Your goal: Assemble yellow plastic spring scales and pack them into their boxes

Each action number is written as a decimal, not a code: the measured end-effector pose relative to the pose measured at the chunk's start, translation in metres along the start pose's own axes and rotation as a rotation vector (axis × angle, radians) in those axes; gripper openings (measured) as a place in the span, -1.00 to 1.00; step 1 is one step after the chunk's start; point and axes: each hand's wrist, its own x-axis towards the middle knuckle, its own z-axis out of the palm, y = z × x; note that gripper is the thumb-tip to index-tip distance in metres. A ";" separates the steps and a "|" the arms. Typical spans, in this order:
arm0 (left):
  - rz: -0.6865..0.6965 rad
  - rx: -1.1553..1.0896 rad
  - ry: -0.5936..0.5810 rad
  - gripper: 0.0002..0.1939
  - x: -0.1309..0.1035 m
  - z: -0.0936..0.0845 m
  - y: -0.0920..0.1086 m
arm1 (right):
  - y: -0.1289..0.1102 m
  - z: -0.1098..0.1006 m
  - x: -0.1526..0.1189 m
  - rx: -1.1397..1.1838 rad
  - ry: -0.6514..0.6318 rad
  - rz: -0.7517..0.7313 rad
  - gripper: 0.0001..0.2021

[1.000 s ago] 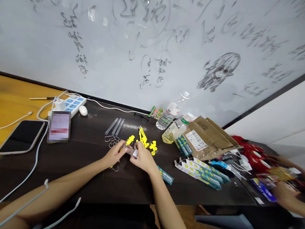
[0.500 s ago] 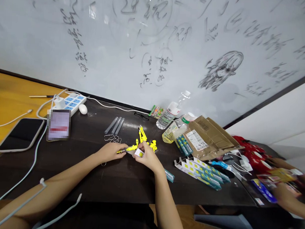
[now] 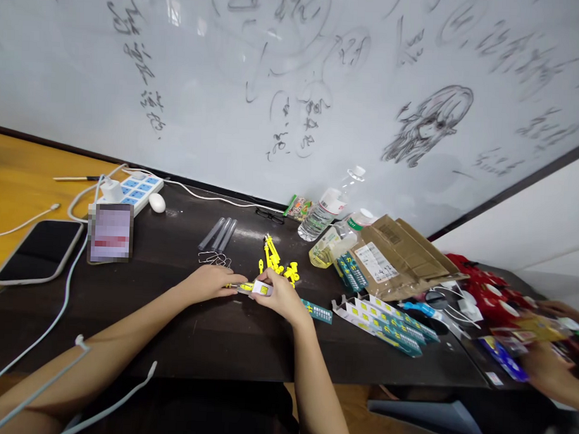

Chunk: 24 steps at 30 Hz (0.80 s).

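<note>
My left hand (image 3: 211, 284) is closed in a pinch on a slim yellow stick-like piece (image 3: 242, 286); its exact kind is hard to make out. My right hand (image 3: 283, 296) is closed around a narrow teal-and-white carton (image 3: 318, 311), whose white end flap (image 3: 261, 288) carries a yellow label. The yellow piece meets the flap end of the carton; how far it reaches inside is hidden by my fingers. Just beyond my hands lies a pile of small yellow plastic parts (image 3: 272, 253). Bent thin wires (image 3: 215, 259) and several clear tubes (image 3: 217, 235) rest farther back on the left.
Several similar cartons (image 3: 385, 321) lie to the right, near a cardboard parcel (image 3: 387, 258) and bottles (image 3: 325, 212). At the left are a phone (image 3: 39, 252), power strip (image 3: 138, 193) and white cables. Another person's hand (image 3: 545, 365) works at far right.
The yellow piece and the carton's flap end have come together, and less of the piece shows. The carton has turned, with more of its teal side visible past my right wrist.
</note>
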 end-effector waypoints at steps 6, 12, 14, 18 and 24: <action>0.031 0.061 0.078 -0.62 0.000 -0.004 0.002 | 0.000 0.003 0.000 -0.014 -0.027 0.007 -0.70; 0.140 0.120 0.071 -0.66 0.000 0.000 -0.003 | -0.001 0.007 0.000 0.097 -0.066 -0.010 -0.71; 0.147 0.144 0.087 -0.68 0.001 0.004 -0.001 | -0.002 0.008 0.001 0.085 -0.064 -0.008 -0.71; 0.124 0.137 0.081 -0.76 0.001 0.009 0.009 | -0.004 0.010 0.002 0.069 -0.053 -0.024 -0.73; 0.101 0.132 0.058 -0.66 0.001 0.001 0.010 | 0.001 0.008 0.003 0.074 -0.006 -0.008 -0.75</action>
